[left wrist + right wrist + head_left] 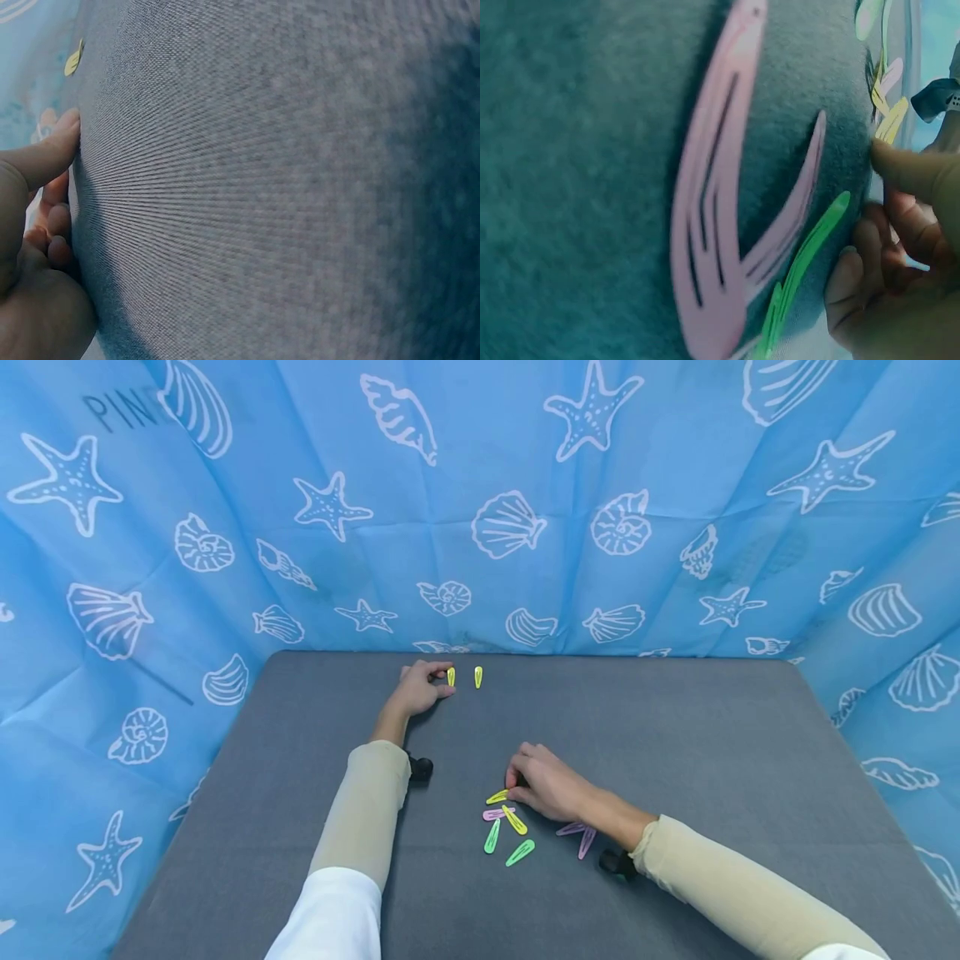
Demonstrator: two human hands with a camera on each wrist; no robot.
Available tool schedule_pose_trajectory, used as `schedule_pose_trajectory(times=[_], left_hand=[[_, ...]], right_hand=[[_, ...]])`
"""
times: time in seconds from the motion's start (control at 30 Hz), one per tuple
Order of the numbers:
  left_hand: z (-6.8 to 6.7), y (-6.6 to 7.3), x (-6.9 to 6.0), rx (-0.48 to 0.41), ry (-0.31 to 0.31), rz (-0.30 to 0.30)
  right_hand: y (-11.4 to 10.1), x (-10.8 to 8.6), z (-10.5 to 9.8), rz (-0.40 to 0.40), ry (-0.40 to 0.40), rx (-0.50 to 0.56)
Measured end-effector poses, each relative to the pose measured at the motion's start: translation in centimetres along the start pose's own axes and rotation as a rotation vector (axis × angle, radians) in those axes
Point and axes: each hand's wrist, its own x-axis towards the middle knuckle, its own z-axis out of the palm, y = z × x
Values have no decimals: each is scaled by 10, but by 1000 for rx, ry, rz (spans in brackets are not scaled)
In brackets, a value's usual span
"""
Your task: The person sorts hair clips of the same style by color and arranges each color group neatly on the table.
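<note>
At the far side of the table, my left hand (422, 690) pinches a yellow snap hair clip (451, 677) between thumb and index finger. A second yellow hair clip (478, 677) lies just right of it. My right hand (553, 787) has its fingers curled, thumb and fingertips at the end of another yellow hair clip (497, 797) on the near pile; the fingertips' contact is partly hidden. Below that clip lie a pink clip (493, 814), a yellow clip (514, 820) across it, and two green clips (492, 837). Under the right wrist are purple-pink clips (712, 202) and a green clip (804, 259).
The grey cloth-covered table (675, 735) reaches back to a blue curtain (465, 468) printed with shells and starfish. Black wrist cameras (420, 768) hang beneath both forearms, close to the tabletop.
</note>
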Motion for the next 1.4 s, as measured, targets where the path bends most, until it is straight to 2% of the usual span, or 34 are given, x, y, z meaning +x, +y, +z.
schedule_pose_trajectory(times=[0.17, 0.33, 0.57, 0.7, 0.9, 1.17, 1.4], left_hand=[[0, 1, 0, 5, -7, -7], [0, 2, 1, -1, 0, -4], [-2, 1, 0, 4, -2, -2], [-2, 0, 0, 1, -3, -2], [-2, 1, 1, -17, 0, -4], [-1, 1, 1, -19, 4, -13], [0, 0, 3, -5, 15, -20]], right_hand=[[3, 2, -3, 6, -72, 74], [4, 3, -13, 14, -88, 168], [8, 2, -21, 4, -102, 188], [11, 3, -19, -7, -86, 195], [16, 7, -19, -37, -15, 180], [20, 31, -21, 60, 37, 233], [19, 64, -23, 63, 40, 188]])
